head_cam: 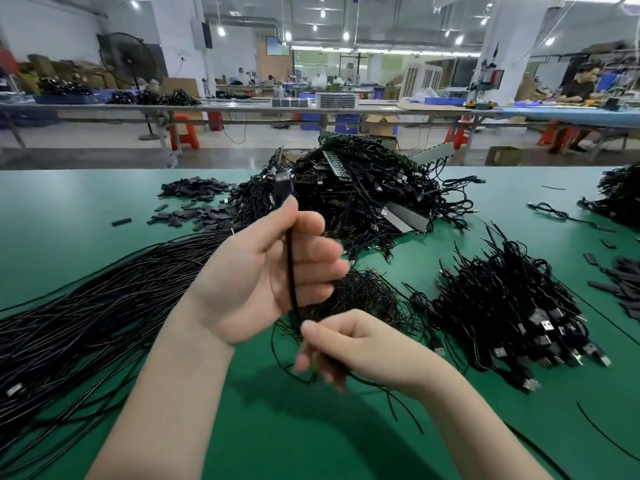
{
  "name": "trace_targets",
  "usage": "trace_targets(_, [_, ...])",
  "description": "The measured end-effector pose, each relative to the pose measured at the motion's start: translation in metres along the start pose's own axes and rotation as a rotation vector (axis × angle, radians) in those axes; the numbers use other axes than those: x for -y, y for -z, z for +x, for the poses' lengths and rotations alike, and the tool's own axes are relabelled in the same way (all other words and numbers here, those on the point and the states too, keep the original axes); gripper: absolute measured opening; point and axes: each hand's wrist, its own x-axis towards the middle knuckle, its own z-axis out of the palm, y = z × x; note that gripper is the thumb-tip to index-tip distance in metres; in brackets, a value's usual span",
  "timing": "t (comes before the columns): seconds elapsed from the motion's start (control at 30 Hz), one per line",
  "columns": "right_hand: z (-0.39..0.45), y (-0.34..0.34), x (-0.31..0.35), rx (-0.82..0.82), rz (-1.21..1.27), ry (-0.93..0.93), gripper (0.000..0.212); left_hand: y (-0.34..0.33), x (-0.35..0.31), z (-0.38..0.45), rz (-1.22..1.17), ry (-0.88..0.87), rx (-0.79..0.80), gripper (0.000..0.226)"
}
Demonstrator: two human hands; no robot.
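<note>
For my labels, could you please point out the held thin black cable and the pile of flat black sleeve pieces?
Thin black cable (290,271): head view, middle of its length.
Pile of flat black sleeve pieces (195,188): head view, heap's centre.

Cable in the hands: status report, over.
Left hand grips cable upright, plug on top. Right hand pinches its lower run. Nothing between the hands; piles crowd the table.

My left hand (270,271) is raised, palm toward me, fingers curled in; my right hand (349,344) sits lower, just beneath it, thumb and fingers pinched.
</note>
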Motion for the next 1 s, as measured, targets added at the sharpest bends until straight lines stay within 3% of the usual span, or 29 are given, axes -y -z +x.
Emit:
trace_targets(0.07, [-0.005, 0.016, 0.000, -0.107, -0.111, -0.051, 0.047, 0.002, -0.005, -0.006, 0.050, 0.047, 0.198, 0.036])
trace_targets(0.13, [-0.013, 0.034, 0.005, -0.266, -0.142, -0.062, 0.053, 0.004, 0.000, -0.008, 0.275, 0.151, 0.338, 0.038])
trace_targets(0.23, [-0.024, 0.051, 0.019, -0.401, -0.170, -0.074, 0.046, 0.005, 0.016, 0.001, 0.700, 0.306, 0.274, 0.038])
trace_targets(0.33, [-0.029, 0.046, 0.035, -0.407, -0.048, -0.023, 0.036, 0.008, 0.030, 0.012, 0.832, 0.269, 0.129, 0.038])
trace_targets(0.43, [-0.028, 0.033, 0.042, -0.323, 0.132, 0.038, 0.027, 0.008, 0.030, 0.017, 0.639, 0.068, -0.031, 0.040])
trace_targets(0.53, [-0.020, 0.015, 0.038, -0.064, 0.290, 0.072, 0.022, 0.003, 0.025, 0.018, 0.315, -0.059, -0.096, 0.043])
trace_targets(0.6, [-0.014, 0.007, 0.028, 0.080, 0.388, 0.013, 0.023, -0.002, 0.023, 0.018, 0.126, -0.073, -0.062, 0.046])
trace_targets(0.7, [-0.009, 0.008, 0.010, 0.167, 0.228, -0.141, 0.033, -0.004, 0.013, 0.012, -0.063, -0.078, 0.015, 0.044])
trace_targets(0.8, [-0.011, 0.028, 0.000, -0.044, 0.087, -0.247, 0.041, -0.002, 0.005, 0.003, 0.157, -0.108, -0.014, 0.037])
trace_targets(0.9, [-0.023, 0.056, 0.006, -0.267, -0.057, -0.266, 0.051, 0.001, 0.001, -0.005, 0.447, -0.001, 0.162, 0.040])
trace_targets(1.0, [-0.034, 0.068, 0.021, -0.318, 0.185, -0.176, 0.041, -0.003, 0.012, -0.001, 0.796, 0.220, 0.276, 0.037])
